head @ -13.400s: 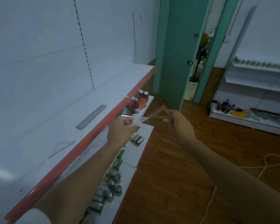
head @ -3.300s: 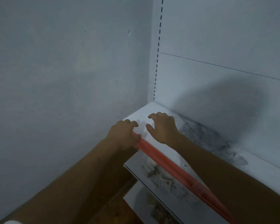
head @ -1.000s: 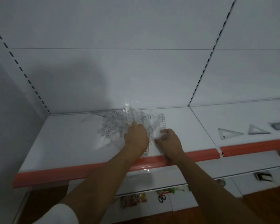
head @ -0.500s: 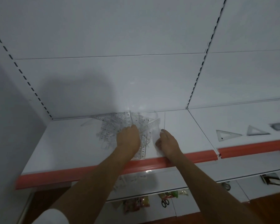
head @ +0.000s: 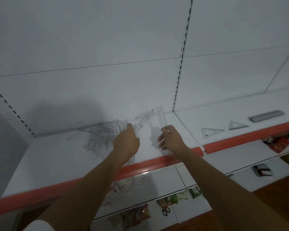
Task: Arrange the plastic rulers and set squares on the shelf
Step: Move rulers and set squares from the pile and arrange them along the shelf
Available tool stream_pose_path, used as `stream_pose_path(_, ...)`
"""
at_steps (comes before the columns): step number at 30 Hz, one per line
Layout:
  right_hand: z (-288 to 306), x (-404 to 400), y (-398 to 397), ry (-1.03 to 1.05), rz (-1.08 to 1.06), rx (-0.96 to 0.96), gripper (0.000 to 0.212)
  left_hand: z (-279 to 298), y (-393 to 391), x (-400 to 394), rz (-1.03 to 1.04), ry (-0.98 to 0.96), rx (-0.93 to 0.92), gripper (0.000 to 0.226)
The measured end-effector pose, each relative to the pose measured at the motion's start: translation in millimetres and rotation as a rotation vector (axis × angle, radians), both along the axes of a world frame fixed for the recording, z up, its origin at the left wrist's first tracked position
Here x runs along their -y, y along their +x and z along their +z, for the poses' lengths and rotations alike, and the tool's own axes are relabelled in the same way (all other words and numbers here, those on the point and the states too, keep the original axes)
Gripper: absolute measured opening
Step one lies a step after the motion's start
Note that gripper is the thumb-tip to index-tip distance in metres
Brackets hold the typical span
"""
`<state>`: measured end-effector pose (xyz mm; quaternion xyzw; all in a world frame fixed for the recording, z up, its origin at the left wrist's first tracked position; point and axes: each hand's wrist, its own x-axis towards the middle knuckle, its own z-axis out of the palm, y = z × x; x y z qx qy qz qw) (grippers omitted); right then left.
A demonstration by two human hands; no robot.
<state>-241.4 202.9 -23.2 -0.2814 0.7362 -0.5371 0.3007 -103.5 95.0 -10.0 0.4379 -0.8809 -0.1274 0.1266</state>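
We see both hands over the white shelf w/ red front edge, head cam looking down. Right hand: thumb and fingers pinch the near end of a clear ruler; the ruler stands tilted up and away toward the back panel, lifted off the shelf. Left hand: fingers curled, reaching into the clear plastic; a second ruler runs up-right from its fingertips, but we can't tell if it actually grips it, the back of the hand hides the contact. Another clear strip shows below the left wrist near the red edge.

Pile of clear rulers and set squares lies jumbled on the shelf, just left of the left hand, near the back panel.

Next shelf bay to the right: two set squares laid flat side by side, apart; a grey ruler stack further right.

Lower shelves: packets, scissors, blurred.
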Motion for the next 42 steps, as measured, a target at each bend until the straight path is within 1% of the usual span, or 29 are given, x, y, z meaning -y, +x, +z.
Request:
stream_pose_path(2,9.1,-24.1,-13.7,0.000,-0.080,-0.037,0.008,8.0,-10.9,-3.6,-0.058,0.003,-0.051,0.032)
stream_pose_path(4,16.8,-54.8,-28.0,-0.010,-0.156,-0.027,0.009,14.9,-27.6,-12.5,-0.108,0.014,-0.094,0.034)
stream_pose_path(6,23.5,-89.9,-39.2,-0.009,-0.243,-0.043,0.011,18.0,-46.4,-29.5,-0.167,0.042,-0.122,0.027)
stream_pose_path(8,26.2,-128.5,-47.7,0.053,-0.326,-0.122,0.012,15.7,-65.2,-53.3,-0.235,0.079,-0.144,0.024)
stream_pose_path(11,22.9,-191.7,-59.0,0.202,-0.458,-0.260,0.016,4.9,-95.6,-97.5,-0.362,0.140,-0.181,0.025)
stream_pose_path(14,23.2,-256.0,-68.8,0.309,-0.583,-0.303,0.022,0.1,-123.2,-144.9,-0.459,0.195,-0.197,0.028)
stream_pose_path(17,24.9,-311.1,-76.3,0.327,-0.656,-0.284,0.031,0.4,-149.8,-189.5,-0.600,0.201,-0.196,0.029)
stream_pose_path(19,23.4,-343.7,-82.5,0.335,-0.695,-0.322,0.032,1.7,-169.5,-216.4,-0.681,0.192,-0.218,0.030)
stream_pose_path(21,19.8,-375.2,-93.4,0.370,-0.725,-0.376,0.031,3.0,-191.3,-244.5,-0.730,0.183,-0.231,0.037)
stream_pose_path(24,15.9,-425.3,-119.8,0.398,-0.762,-0.389,0.030,3.5,-228.4,-293.5,-0.754,0.146,-0.222,0.040)
stream_pose_path(27,18.8,-479.0,-152.8,0.396,-0.787,-0.408,0.032,7.4,-268.5,-346.3,-0.756,0.081,-0.088,0.038)
stream_pose_path(29,21.3,-513.5,-174.5,0.410,-0.812,-0.441,0.031,13.6,-292.7,-380.8,-0.752,0.036,-0.044,0.038)
stream_pose_path(33,18.0,-567.7,-211.3,0.409,-0.844,-0.435,0.028,14.8,-332.4,-434.4,-0.757,0.053,-0.029,0.039)
stream_pose_path(37,18.4,-593.4,-246.8,0.392,-0.853,-0.461,0.026,5.4,-373.1,-462.1,-0.777,0.105,-0.013,0.037)
stream_pose_path(42,15.3,-600.1,-305.7,0.386,-0.849,-0.495,0.028,1.0,-425.2,-477.6,-0.810,0.127,-0.015,0.038)
